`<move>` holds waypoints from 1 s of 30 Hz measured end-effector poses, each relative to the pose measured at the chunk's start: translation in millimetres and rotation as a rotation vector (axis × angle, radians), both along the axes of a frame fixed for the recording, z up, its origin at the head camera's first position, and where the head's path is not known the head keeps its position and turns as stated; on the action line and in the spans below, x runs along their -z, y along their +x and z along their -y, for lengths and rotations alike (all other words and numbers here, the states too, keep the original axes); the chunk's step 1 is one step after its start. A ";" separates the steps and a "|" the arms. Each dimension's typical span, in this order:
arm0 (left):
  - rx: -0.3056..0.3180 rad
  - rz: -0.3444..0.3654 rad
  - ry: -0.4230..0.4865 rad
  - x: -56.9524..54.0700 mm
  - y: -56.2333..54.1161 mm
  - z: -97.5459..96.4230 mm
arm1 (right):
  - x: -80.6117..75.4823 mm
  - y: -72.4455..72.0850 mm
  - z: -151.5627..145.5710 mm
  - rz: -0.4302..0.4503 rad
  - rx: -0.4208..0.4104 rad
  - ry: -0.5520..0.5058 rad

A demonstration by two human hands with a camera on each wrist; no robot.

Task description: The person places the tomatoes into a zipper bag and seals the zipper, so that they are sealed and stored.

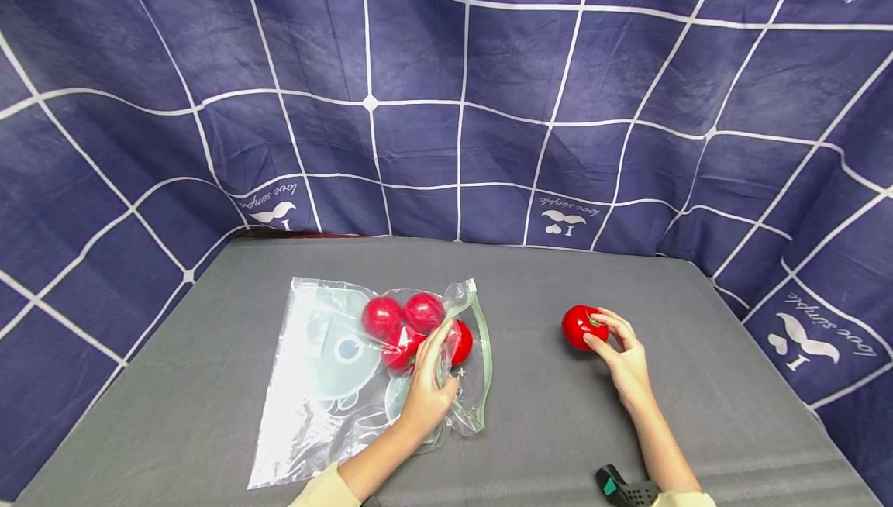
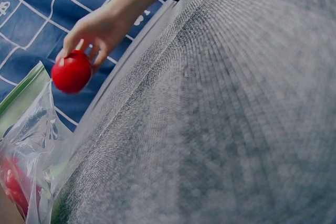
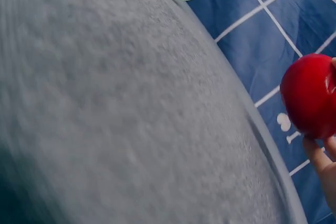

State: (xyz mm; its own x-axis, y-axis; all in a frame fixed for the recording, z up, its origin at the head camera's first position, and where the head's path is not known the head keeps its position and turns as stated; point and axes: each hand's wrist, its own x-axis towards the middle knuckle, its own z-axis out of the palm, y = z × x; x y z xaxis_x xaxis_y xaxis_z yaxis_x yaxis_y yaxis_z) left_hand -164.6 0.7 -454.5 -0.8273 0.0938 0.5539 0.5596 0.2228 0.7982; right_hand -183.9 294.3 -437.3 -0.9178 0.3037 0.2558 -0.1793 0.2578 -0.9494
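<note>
In the head view my right hand (image 1: pixel 626 363) pinches a glossy red tomato (image 1: pixel 579 326) with a green stem, right of the bag. The left wrist view shows this tomato (image 2: pixel 72 72) held in the fingertips, and the right wrist view shows it (image 3: pixel 311 95) at the right edge. A clear zip bag (image 1: pixel 296 414) with a pale green strip lies flat on the left. Several red tomatoes (image 1: pixel 382 317) are inside its strip end. My left hand (image 1: pixel 427 394) holds the bag's lip by the strip, fingers over the tomatoes; its fingertips are partly hidden by film.
A grey cloth-covered table (image 1: pixel 523 422) spreads beneath everything. Behind it and at both sides hangs a dark blue curtain (image 1: pixel 418 143) with white grid lines. A black band (image 1: pixel 624 488) sits by the right wrist.
</note>
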 end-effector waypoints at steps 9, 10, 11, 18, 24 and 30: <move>0.007 -0.008 -0.003 1.1 -0.7 -0.4 | -13.4 5.7 22.0 -0.029 -0.128 -0.015; 0.007 -0.016 -0.004 1.3 -0.9 -0.3 | -14.6 6.0 25.2 -0.033 -0.143 -0.010; 0.006 -0.018 -0.004 1.5 -1.1 -0.2 | -15.5 6.3 28.2 -0.034 -0.156 -0.003; -0.003 -0.024 0.001 2.0 -0.8 0.3 | -16.6 8.9 48.3 -0.031 -0.233 0.020; 0.006 0.011 -0.003 -0.6 0.9 1.1 | -12.8 11.6 68.2 -0.033 -0.305 0.042; 0.013 0.005 0.002 0.3 -0.7 1.3 | -4.3 13.2 85.9 -0.044 -0.378 0.079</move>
State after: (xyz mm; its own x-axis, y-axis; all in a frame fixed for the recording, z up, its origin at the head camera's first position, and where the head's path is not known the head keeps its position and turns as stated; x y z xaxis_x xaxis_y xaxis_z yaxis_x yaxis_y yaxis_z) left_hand -165.3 -0.6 -454.8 -0.8286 0.1038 0.5502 0.5588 0.2139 0.8013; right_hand -170.7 208.4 -433.0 -0.9487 -0.0764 0.3067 -0.3160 0.2374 -0.9186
